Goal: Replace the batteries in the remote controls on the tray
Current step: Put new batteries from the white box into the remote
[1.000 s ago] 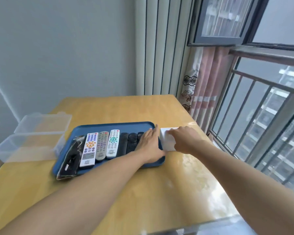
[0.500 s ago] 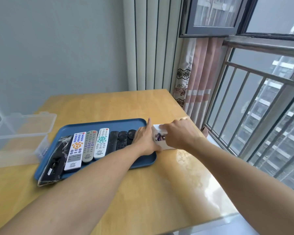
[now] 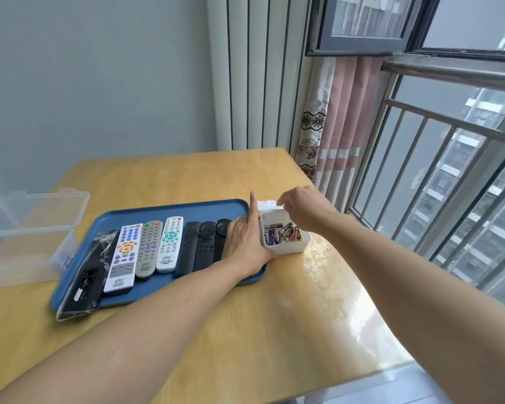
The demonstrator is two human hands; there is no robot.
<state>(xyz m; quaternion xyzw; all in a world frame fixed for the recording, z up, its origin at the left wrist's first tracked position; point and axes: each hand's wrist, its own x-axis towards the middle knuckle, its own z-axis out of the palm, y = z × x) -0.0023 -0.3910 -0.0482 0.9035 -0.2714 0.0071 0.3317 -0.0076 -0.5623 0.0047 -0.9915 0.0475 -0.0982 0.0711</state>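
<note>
A wooden table (image 3: 187,330) fills the lower half of the frame, with a window and railing along the right side and a striped curtain (image 3: 337,123) right of centre at the top. At the left edge sits a clear plastic box (image 3: 29,237) with its lid open. Left of centre lies a blue tray (image 3: 158,209) holding a row of remote controls (image 3: 169,243): one black in a plastic wrap at lower left, three pale ones with coloured buttons, then several black ones toward the centre. Just right of the tray stands a small white box (image 3: 286,246) filled with batteries (image 3: 282,234). The left hand (image 3: 245,243) rests against the box's left side on the tray's right end, index finger pointing straight up the frame, the other fingers hidden. The right hand (image 3: 303,209) hovers over the far side of the box, fingers pinching its white lid (image 3: 266,205), lifted at the box's upper edge.
</note>
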